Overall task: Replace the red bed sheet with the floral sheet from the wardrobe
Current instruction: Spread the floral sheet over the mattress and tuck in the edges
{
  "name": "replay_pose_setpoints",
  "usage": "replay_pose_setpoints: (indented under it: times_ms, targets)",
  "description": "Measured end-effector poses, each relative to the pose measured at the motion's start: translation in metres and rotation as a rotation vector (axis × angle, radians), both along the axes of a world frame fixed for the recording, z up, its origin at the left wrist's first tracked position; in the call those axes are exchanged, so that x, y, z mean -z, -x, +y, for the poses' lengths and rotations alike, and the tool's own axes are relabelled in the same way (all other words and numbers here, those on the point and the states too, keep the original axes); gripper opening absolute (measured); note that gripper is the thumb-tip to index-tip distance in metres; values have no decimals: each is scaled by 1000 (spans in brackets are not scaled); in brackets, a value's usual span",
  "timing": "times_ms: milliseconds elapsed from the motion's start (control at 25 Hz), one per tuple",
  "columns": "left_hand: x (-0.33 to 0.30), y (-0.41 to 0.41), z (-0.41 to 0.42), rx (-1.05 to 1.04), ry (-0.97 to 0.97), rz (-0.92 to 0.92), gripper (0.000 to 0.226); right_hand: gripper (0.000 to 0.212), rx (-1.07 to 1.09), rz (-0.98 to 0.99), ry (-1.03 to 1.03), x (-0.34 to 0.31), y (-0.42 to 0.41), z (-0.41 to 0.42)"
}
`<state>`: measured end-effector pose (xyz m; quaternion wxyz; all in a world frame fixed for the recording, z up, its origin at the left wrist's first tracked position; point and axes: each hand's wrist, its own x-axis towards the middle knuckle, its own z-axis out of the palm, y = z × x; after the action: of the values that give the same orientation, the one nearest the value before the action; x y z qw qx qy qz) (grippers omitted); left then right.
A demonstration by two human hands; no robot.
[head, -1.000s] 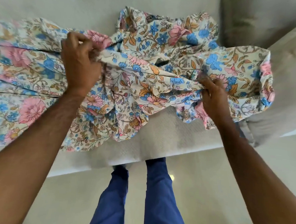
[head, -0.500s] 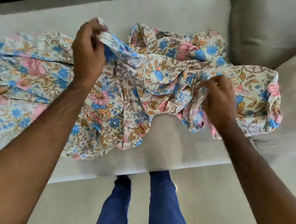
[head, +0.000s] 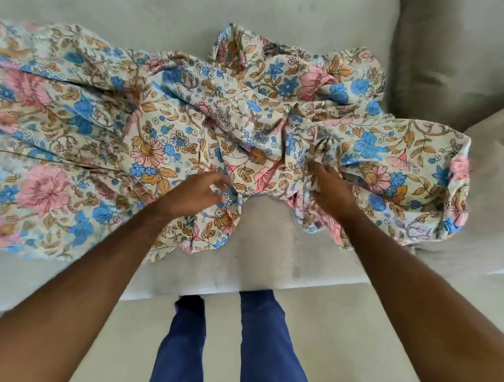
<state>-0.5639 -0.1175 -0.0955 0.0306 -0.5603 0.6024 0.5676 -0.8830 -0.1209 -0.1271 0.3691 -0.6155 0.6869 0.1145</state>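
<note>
A crumpled floral sheet [head: 147, 143], printed with pink, blue and tan flowers on a cream ground, lies bunched across a bare pale mattress [head: 270, 251], running from the left edge of the view almost to the right. Near the middle, at the sheet's near edge, the person's left hand [head: 194, 194] reaches in from below, its fingers [head: 220, 186] curled and pinching a fold of the fabric. Just to the right, with a small patch of bare mattress showing between the two hands, the right hand [head: 330, 192] grips another gathered fold, its fingers [head: 315, 166] closed into the cloth. Further right the sheet rises in a puffed heap that touches a pale cushioned surface [head: 496, 182] at the frame's right edge. Behind that, at upper right, stands a padded grey-beige headboard [head: 459, 56]. Below the mattress edge, the person's legs in blue trousers [head: 252, 353] stand on a light floor [head: 354, 330]. No brand, label or writing can be read on the sheet or the bed.
</note>
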Motion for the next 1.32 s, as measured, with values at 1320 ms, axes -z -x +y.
replay_pose_setpoints:
  times_ms: [1320]
  targets:
    - [86,79,-66,616,504,-345,16,32,-197,-263,-106,-9,19,-65]
